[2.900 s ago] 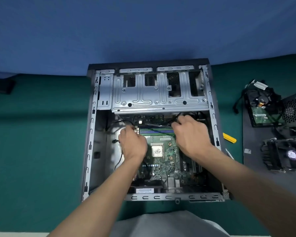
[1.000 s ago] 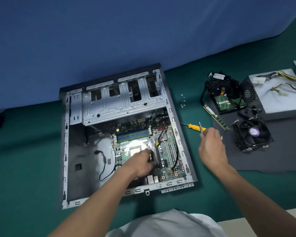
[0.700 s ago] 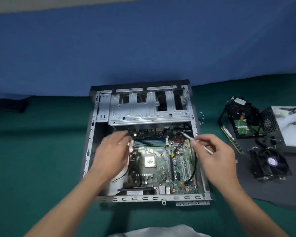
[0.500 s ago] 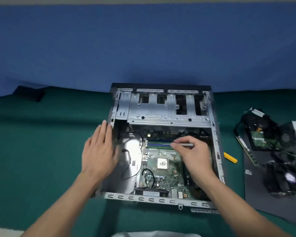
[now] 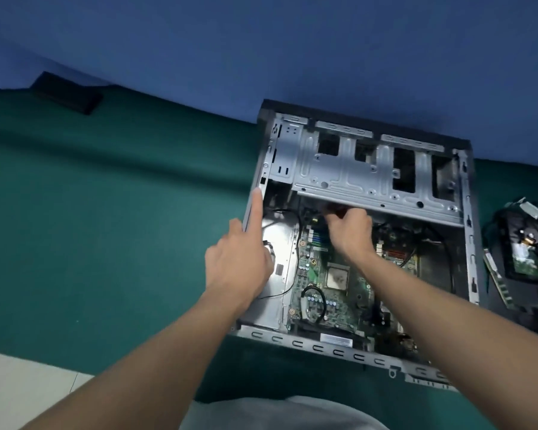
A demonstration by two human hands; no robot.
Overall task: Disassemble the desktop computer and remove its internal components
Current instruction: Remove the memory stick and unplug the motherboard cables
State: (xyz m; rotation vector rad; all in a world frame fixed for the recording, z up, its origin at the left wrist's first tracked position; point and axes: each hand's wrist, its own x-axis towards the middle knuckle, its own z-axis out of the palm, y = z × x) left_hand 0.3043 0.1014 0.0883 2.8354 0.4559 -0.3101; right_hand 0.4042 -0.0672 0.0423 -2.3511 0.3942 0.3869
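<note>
On the green cloth point(image 5: 106, 228), right of middle, we see the desktop computer case point(image 5: 317, 348) lying on its side with the open face up and both hands at its far left part. The left hand point(image 5: 239, 259) lies over the case's left wall, its index finger straight and laid along the wall's rim, the thumb out to the side; it grasps nothing. The right hand point(image 5: 351, 231) reaches inside, over the far end of the motherboard point(image 5: 336, 308), with its fingers curled just under the near edge of the metal drive cage point(image 5: 376, 178). Something dark shows at its fingertips, but it is blurred, so we cannot tell whether the hand grips anything. The right forearm crosses the board and hides part of it; the bare processor point(image 5: 337, 277) shows just beside the wrist, and a black cable loop point(image 5: 314, 302) lies nearer us.

Around the case, a blue backdrop point(image 5: 261, 41) rises behind it. A flat black object point(image 5: 66, 93) sits far off to the left on the cloth. To the right of the case, a hard drive point(image 5: 528, 252) with tangled cables and a memory stick point(image 5: 497, 280) lie apart from it. A pale garment point(image 5: 280, 414) fills the bottom edge.
</note>
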